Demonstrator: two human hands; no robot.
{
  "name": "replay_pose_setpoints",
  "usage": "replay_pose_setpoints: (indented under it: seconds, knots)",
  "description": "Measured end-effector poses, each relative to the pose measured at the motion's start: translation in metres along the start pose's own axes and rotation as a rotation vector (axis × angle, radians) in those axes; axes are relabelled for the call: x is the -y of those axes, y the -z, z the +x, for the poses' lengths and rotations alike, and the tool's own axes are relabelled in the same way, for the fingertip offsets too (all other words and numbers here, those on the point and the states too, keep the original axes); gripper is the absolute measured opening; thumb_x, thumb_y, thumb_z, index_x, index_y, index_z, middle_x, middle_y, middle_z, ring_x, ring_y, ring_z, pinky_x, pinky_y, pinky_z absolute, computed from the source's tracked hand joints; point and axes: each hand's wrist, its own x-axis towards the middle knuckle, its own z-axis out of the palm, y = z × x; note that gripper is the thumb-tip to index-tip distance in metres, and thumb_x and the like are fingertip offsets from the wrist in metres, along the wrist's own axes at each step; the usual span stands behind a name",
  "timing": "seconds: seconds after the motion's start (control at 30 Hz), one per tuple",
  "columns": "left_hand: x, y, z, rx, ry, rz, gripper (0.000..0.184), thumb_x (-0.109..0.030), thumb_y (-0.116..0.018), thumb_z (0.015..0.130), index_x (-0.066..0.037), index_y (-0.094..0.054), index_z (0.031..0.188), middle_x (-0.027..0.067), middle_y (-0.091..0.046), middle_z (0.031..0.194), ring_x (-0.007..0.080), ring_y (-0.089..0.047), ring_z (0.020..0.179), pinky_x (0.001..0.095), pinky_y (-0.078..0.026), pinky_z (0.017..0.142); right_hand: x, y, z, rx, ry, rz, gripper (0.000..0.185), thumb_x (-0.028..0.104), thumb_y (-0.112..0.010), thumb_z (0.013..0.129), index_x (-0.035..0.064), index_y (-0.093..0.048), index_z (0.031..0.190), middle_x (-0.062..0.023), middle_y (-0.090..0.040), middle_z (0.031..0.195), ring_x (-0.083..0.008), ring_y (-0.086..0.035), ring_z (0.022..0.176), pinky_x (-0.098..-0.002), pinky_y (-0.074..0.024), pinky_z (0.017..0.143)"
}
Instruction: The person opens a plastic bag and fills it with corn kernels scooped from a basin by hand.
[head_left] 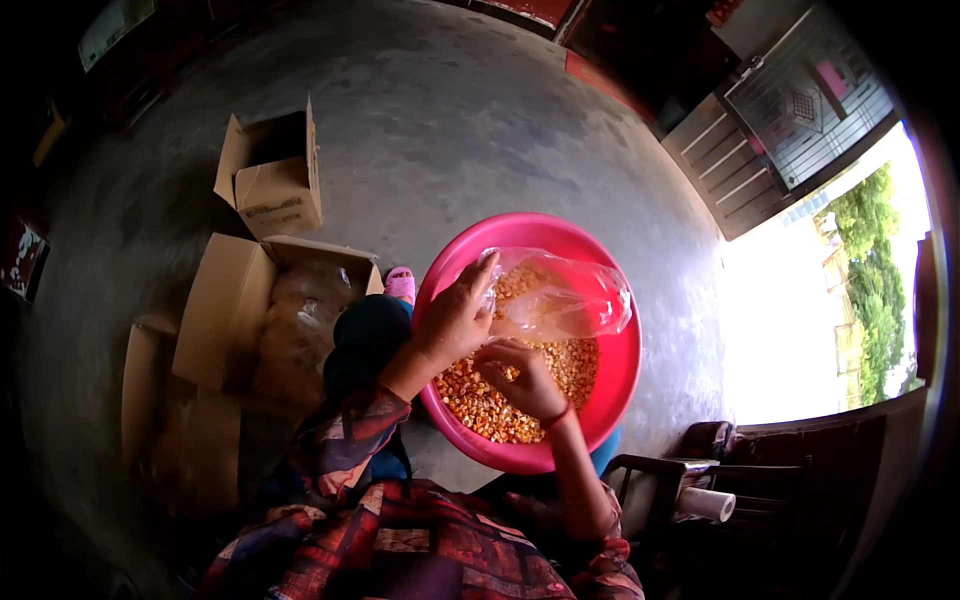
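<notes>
A large pink basin point(625, 385) holds many loose yellow-orange kernels point(500, 410). Over its far part lies a clear plastic bag point(560, 300), stretched out to the right. My left hand point(460, 315) has the bag's left end between thumb and fingers, above the basin's left side. Just below and to the right, my right hand point(525, 378) is over the kernels near the bag's lower edge. Its fingers are curled, and what they hold, if anything, is hidden.
Left of the basin, an open cardboard box point(215, 310) holds filled clear bags point(305, 320). Another open box point(275, 195) stands beyond it, a third point(145, 390) nearer. A pink slipper point(400, 284) shows beside the basin. A dark chair point(740, 470) bears a white roll point(706, 504).
</notes>
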Motion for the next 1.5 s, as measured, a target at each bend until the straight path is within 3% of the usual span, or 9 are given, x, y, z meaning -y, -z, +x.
replay_pose_setpoints:
  seconds: [0.13, 0.33, 0.57, 0.87, 1.0, 1.1, 1.17, 1.3, 1.5]
  knots:
    - [0.004, 0.000, -0.001, 0.014, -0.030, 0.038, 0.065, 0.002, -0.051, 0.073, -0.002, -0.033, 0.135, 0.0241, -0.044, 0.129, 0.0358, -0.044, 0.119, 0.0380, -0.040, 0.097, -0.005, -0.044, 0.000, 0.085, 0.217, -0.542, 0.030, 0.020, -0.059, 0.077, 0.0109, -0.060, 0.105, -0.0096, -0.056, 0.108, -0.0293, -0.048, 0.105, -0.0435, -0.0355, 0.091]
    - [0.002, 0.001, -0.001, 0.085, -0.006, 0.072, 0.062, 0.002, -0.051, 0.073, 0.001, -0.034, 0.133, 0.0245, -0.043, 0.130, 0.0351, -0.042, 0.121, 0.0386, -0.038, 0.099, -0.014, -0.047, -0.008, 0.244, 0.287, -0.575, 0.016, 0.021, -0.056, 0.078, 0.0100, -0.056, 0.090, -0.0071, -0.056, 0.087, -0.0248, -0.054, 0.090, -0.0381, -0.0393, 0.082]
    - [-0.001, 0.004, -0.001, 0.092, 0.010, 0.087, 0.057, -0.002, -0.054, 0.074, 0.001, -0.040, 0.129, 0.0238, -0.048, 0.125, 0.0349, -0.046, 0.118, 0.0371, -0.040, 0.097, -0.024, -0.048, -0.010, 0.215, 0.321, -0.562, 0.024, 0.022, -0.058, 0.070, 0.0084, -0.053, 0.089, -0.0075, -0.055, 0.080, -0.0256, -0.057, 0.079, -0.0369, -0.0450, 0.073]
    - [-0.016, 0.006, 0.003, 0.141, 0.028, 0.008, 0.042, 0.002, -0.049, 0.076, -0.005, -0.057, 0.117, 0.0203, -0.051, 0.121, 0.0352, -0.051, 0.111, 0.0377, -0.043, 0.093, -0.029, -0.045, -0.007, -0.089, 0.139, -0.279, 0.025, 0.013, -0.056, 0.074, 0.0053, -0.049, 0.097, -0.0157, -0.056, 0.078, -0.0335, -0.060, 0.068, -0.0396, -0.0489, 0.058]
    - [-0.006, 0.006, -0.002, 0.190, 0.000, 0.087, 0.035, 0.008, -0.046, 0.076, -0.005, -0.066, 0.102, 0.0203, -0.053, 0.119, 0.0336, -0.054, 0.108, 0.0369, -0.044, 0.091, -0.037, -0.050, -0.008, -0.221, 0.066, 0.069, 0.022, 0.013, -0.053, 0.087, 0.0040, -0.057, 0.107, -0.0134, -0.061, 0.087, -0.0248, -0.061, 0.068, -0.0324, -0.0478, 0.061]
    - [-0.008, 0.007, -0.002, 0.260, 0.065, 0.076, 0.033, 0.008, -0.045, 0.077, -0.004, -0.068, 0.097, 0.0206, -0.055, 0.116, 0.0337, -0.054, 0.108, 0.0365, -0.044, 0.091, -0.037, -0.049, -0.006, -0.122, -0.220, 0.422, 0.022, 0.020, -0.050, 0.093, 0.0041, -0.058, 0.105, -0.0032, -0.058, 0.078, -0.0117, -0.053, 0.063, -0.0260, -0.0436, 0.057]
    - [-0.013, 0.008, 0.000, 0.256, -0.001, 0.087, 0.031, 0.007, -0.045, 0.078, -0.002, -0.066, 0.099, 0.0209, -0.057, 0.113, 0.0344, -0.055, 0.106, 0.0365, -0.046, 0.089, -0.054, -0.055, -0.007, 0.099, -0.281, 0.865, 0.022, 0.024, -0.048, 0.095, 0.0059, -0.059, 0.101, 0.0041, -0.049, 0.068, -0.0034, -0.043, 0.062, -0.0204, -0.0372, 0.054]
    - [-0.032, 0.011, 0.003, 0.172, 0.124, 0.083, 0.030, 0.002, -0.051, 0.078, 0.001, -0.062, 0.106, 0.0227, -0.058, 0.110, 0.0362, -0.057, 0.101, 0.0376, -0.048, 0.082, -0.007, -0.019, -0.015, 0.351, -0.427, 0.878, 0.023, 0.029, -0.048, 0.095, 0.0093, -0.059, 0.092, 0.0049, -0.046, 0.063, -0.0029, -0.041, 0.053, -0.0189, -0.0318, 0.045]
    - [-0.012, 0.009, 0.001, 0.160, -0.047, 0.090, 0.051, -0.003, -0.054, 0.075, 0.000, -0.046, 0.125, 0.0239, -0.054, 0.116, 0.0379, -0.053, 0.107, 0.0392, -0.044, 0.089, 0.003, 0.009, -0.003, -0.127, -0.367, 1.232, 0.020, 0.026, -0.046, 0.095, 0.0088, -0.056, 0.091, 0.0057, -0.039, 0.057, -0.0039, -0.032, 0.044, -0.0196, -0.0239, 0.039]
